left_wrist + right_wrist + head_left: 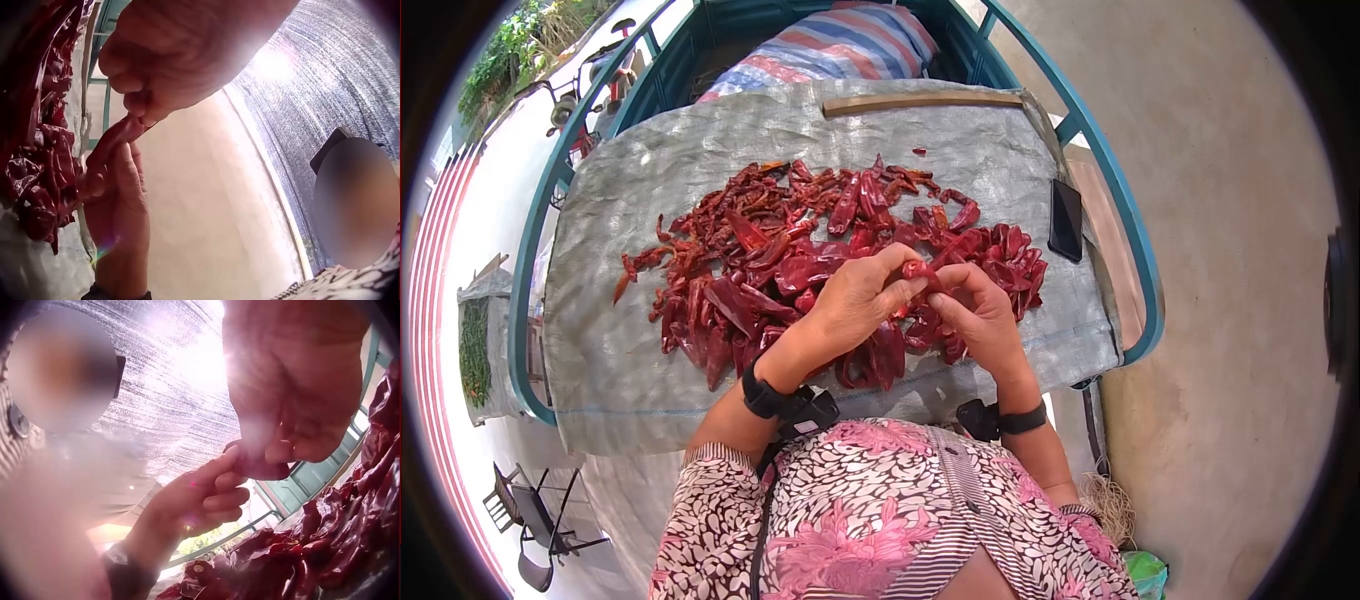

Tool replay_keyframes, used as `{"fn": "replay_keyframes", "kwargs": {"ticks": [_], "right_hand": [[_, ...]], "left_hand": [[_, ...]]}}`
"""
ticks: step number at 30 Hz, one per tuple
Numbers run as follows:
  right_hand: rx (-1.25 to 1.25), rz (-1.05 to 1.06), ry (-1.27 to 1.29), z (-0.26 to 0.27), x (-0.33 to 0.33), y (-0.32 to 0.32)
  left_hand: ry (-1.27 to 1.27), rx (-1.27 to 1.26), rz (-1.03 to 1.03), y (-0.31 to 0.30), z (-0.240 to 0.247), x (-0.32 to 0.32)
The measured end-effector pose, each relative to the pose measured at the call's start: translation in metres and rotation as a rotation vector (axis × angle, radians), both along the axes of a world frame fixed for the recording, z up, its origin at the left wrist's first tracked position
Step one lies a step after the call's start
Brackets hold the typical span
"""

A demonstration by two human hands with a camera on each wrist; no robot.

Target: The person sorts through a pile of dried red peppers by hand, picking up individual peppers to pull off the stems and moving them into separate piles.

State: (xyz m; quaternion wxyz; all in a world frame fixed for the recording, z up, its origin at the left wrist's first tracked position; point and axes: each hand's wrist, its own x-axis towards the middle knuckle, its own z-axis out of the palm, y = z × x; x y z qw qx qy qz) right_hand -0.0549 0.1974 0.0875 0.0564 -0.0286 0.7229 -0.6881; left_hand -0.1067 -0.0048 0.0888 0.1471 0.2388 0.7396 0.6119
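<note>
Both hands meet over a pile of dried red chili peppers (785,265). My left hand (855,300) pinches one end of a red chili pepper (916,270) between thumb and fingers. On its other side my right hand (988,322) pinches the same pepper, thumb against fingers. In the right wrist view, the dark red body of this pepper (267,470) shows between the two hands, above the pile. Fingers hide most of it in the left wrist view.
The pile lies on a grey woven sheet (640,170) over a teal-railed cart (1142,250). A black phone (1065,220) lies at right, a wooden strip (920,101) at the back. Behind is a striped bag (830,50). Smaller, shrivelled peppers (735,195) lie at the back left.
</note>
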Motion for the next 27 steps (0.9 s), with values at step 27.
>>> {"fn": "replay_keyframes", "kwargs": {"ticks": [27], "right_hand": [[0.33,-0.025,0.1,-0.012,-0.032,-0.022]], "left_hand": [[0.086,-0.273,0.246,-0.004,-0.014,-0.03]]}}
